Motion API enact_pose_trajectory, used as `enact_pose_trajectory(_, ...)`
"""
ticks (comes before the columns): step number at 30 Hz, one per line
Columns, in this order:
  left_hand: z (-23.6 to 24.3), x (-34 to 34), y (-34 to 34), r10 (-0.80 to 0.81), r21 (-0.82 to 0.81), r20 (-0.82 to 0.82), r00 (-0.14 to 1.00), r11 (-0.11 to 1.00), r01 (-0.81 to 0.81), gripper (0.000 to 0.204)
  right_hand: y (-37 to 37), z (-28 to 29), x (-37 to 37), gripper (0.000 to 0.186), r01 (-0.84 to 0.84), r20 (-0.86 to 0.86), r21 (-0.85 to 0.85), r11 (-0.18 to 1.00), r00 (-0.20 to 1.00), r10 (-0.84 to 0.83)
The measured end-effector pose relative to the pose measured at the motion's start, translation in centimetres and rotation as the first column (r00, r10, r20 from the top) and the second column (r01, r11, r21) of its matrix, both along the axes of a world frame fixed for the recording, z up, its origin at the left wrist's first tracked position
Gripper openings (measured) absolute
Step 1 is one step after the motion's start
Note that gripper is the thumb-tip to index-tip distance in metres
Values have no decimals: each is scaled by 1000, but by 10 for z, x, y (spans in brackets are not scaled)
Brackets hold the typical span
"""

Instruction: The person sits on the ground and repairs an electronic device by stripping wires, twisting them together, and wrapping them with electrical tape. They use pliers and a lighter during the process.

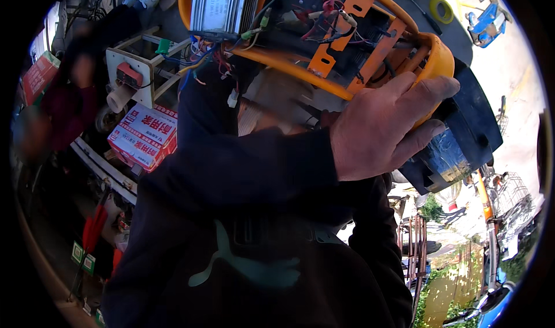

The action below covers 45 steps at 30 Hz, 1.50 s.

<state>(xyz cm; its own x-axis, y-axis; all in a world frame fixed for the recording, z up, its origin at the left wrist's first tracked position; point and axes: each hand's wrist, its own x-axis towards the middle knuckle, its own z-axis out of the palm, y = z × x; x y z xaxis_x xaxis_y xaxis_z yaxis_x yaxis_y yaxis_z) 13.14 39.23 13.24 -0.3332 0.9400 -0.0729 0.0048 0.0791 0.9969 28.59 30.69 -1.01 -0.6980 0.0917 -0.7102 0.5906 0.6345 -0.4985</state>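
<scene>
My left hand [384,128] reaches across my body from the left. Its fingers curl over the rounded end of an orange-yellow tubular frame [437,56], gripping it. Orange slotted metal brackets [334,46] and loose wires [332,17] sit inside the frame. A silver finned metal box [219,7] is at its left end, with bundled wires [217,56] hanging below. Beyond my fingers is a black plastic part [471,117] with a shiny patch. Below the frame, a dark tool-like shape [311,110] shows beside a blurred patch. My right hand is mostly hidden behind the left; its fingers cannot be made out.
At the left are a red and white carton [144,132] and a pale frame stand [130,76] with a red block. Another person [75,97] is at the far left. A yellow tape roll [441,10] and a blue jack-like tool [488,23] lie on the ground at the upper right.
</scene>
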Motion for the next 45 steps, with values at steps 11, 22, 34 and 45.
enact_pose_trajectory(11,-20,-31,-13,-426,232,491,760,905,357,31,6,-81,-40,25,-104,-100,145,984,988,119)
enact_pose_trajectory(22,10,-68,-81,-464,206,-140,875,850,484,36,-68,-135,-15,27,264,31,240,934,960,-280)
enact_pose_trajectory(34,-46,-153,-369,-154,-78,32,988,985,156,27,-138,-253,-63,35,374,-195,467,801,927,-320)
enact_pose_trajectory(45,-55,-206,-247,29,307,260,965,945,-111,39,-132,-280,-38,46,608,-321,319,727,791,-521)
